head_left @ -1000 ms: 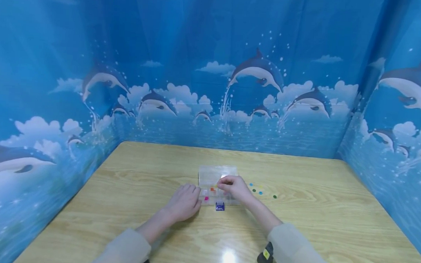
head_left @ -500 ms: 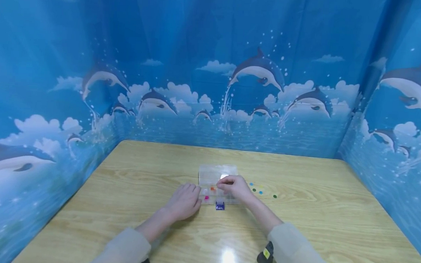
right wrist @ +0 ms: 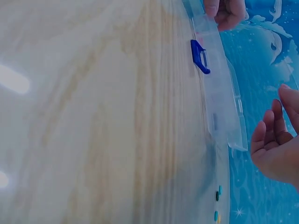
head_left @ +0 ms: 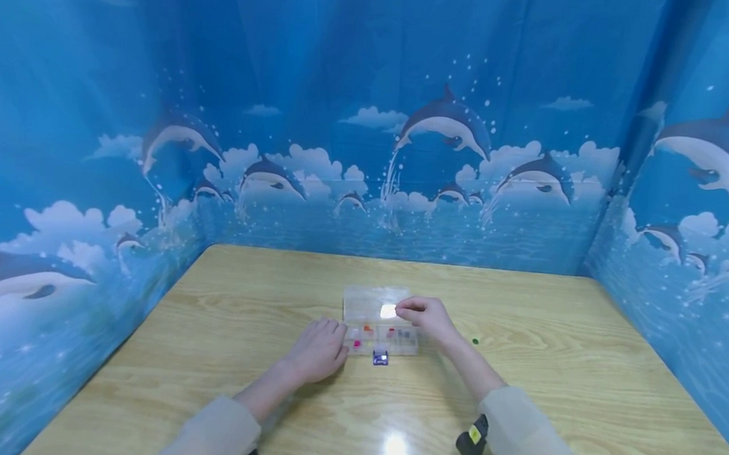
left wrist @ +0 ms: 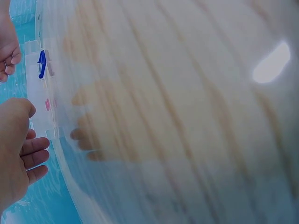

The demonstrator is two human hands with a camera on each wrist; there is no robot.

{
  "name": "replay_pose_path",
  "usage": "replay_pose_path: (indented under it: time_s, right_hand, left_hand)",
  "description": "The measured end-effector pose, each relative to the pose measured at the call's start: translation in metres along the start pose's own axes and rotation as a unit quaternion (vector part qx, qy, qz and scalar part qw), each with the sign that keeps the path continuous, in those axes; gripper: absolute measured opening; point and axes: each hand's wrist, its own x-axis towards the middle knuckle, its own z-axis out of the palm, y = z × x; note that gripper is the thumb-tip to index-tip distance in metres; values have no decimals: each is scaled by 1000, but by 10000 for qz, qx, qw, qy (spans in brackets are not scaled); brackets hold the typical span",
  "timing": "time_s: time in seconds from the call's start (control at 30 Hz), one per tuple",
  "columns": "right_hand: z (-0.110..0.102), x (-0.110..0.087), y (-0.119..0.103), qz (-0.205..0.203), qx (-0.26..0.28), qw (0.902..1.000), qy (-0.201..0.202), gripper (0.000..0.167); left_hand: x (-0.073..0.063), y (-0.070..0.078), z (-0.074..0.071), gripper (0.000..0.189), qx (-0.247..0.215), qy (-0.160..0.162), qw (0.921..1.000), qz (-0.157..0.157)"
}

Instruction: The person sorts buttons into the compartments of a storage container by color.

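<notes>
Handling a Compartment Box and Loose Discs

The clear box [head_left: 405, 349] sits near the middle of the worktop [head_left: 319, 422], its lid [head_left: 361, 302] laid back on the far side and the blue latch [head_left: 380, 358] at its front edge. A pink piece [head_left: 357, 344] and an orange piece [head_left: 367, 328] lie in its compartments.

Hands: the left hand [head_left: 318, 351] is at the box's left end, fingers relaxed. The right hand [head_left: 429, 317] is beside the lid's right edge, thumb and fingertips together; whether they pinch anything cannot be told.

Handling: the box is probably light, rigid and apt to slide. Steady it by the end walls, clear of the latch. Do not press on the lid, which looks thin. Discs are likely light, stiff and slippery; grip by the rim.

Clearance: a green disc [head_left: 475, 341] lies to the right; a teal disc [right wrist: 220, 190] and a yellow disc [right wrist: 219, 220] lie past the box's right end. Keep the wrist above them. Bare worktop extends left and in front; the dolphin curtain [head_left: 323, 56] bounds the rear edge.
</notes>
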Motion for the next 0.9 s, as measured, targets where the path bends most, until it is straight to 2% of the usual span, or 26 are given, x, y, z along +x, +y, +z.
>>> replay_pose_path:
  time_s: [0.2, 0.53, 0.9]
  right_hand:
    - [-19, -2, 5, 8, -32, 9998, 210, 24]
    - [-51, -8, 23, 339, 0, 9985, 440, 33]
    - [-76, -13, 41, 522, -101, 9965, 641, 35]
  left_hand:
    - [0, -1, 3, 21, 14, -27, 10000, -32]
    - [0, -1, 3, 22, 80, 25, 10000, 52]
    - [1, 0, 4, 21, 53, 53, 10000, 50]
